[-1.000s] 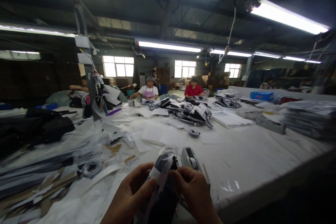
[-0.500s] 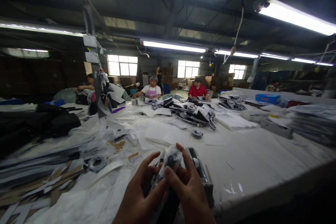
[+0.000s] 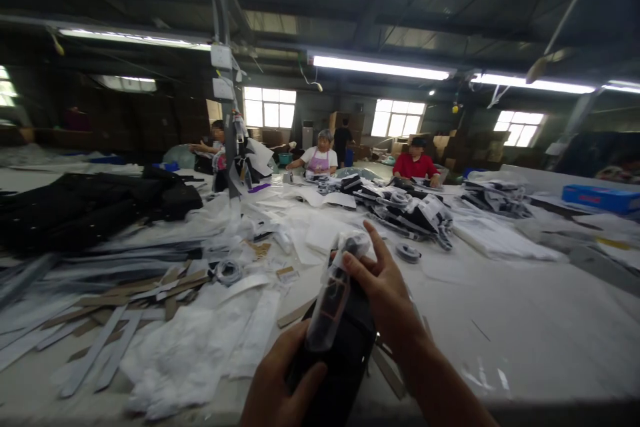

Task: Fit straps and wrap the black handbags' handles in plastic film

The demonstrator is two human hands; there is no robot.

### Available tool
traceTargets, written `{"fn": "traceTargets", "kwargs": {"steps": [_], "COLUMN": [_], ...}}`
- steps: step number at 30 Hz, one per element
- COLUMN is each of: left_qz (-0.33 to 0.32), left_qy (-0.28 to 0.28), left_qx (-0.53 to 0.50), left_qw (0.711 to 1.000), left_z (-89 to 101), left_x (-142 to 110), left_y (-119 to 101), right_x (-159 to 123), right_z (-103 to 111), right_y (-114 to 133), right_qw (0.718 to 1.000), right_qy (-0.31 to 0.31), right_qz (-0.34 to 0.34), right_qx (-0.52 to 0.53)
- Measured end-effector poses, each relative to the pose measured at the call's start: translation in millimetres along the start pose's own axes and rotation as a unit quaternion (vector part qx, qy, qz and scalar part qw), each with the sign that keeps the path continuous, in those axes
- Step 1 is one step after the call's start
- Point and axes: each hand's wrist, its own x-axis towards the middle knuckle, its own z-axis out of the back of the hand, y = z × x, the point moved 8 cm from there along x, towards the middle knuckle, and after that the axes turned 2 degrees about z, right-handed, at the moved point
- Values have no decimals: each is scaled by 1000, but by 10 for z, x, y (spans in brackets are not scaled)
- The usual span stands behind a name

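Observation:
A long black item [image 3: 345, 353] is tilted up in front of me, its kind not clear. Along its upper side runs a piece wrapped in clear plastic film [image 3: 327, 310], with a thin orange outline showing through. My left hand [image 3: 285, 373] is closed around the lower part, thumb over the black surface. At the upper end, my right hand [image 3: 380, 280] pinches the wrapped tip between thumb and fingers, the index finger pointing up. The underside of the black item is hidden.
Brown and white strips [image 3: 120, 307] and crumpled white film [image 3: 175, 360] lie at left, before a black pile [image 3: 90, 207]. Further back are a grey coil [image 3: 408, 253] and black-and-white bundles [image 3: 405, 207]. Several people sit across the table. A blue box [image 3: 600, 198] stands right.
My view has swung left. My left hand has moved from the wrapped end down to the lower part. More of the black item and its wrapped strip shows; my right hand stays at the tip.

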Motion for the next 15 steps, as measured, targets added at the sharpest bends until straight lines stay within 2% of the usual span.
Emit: {"fn": "traceTargets", "kwargs": {"steps": [3,8,10,12,15], "left_qz": [-35,6,8,-14,-25], "left_qy": [-1,-31,-10,47,99], "left_qx": [17,-12,-13,-37,-77], "left_qw": [999,999,1000,998,992], "left_z": [-107,-187,-219,-266,-197], "left_x": [86,346,382,371,378], "left_y": [-72,-40,24,68,195], "right_x": [252,504,534,536,502], "right_z": [-101,-75,35,210,543], "right_y": [25,-48,-152,-253,-295], "right_qw": [1000,999,995,981,925], "right_qy": [5,1,0,-9,-43], "right_qz": [10,24,7,-14,-21], "right_qx": [2,-33,-99,-195,-377]}}
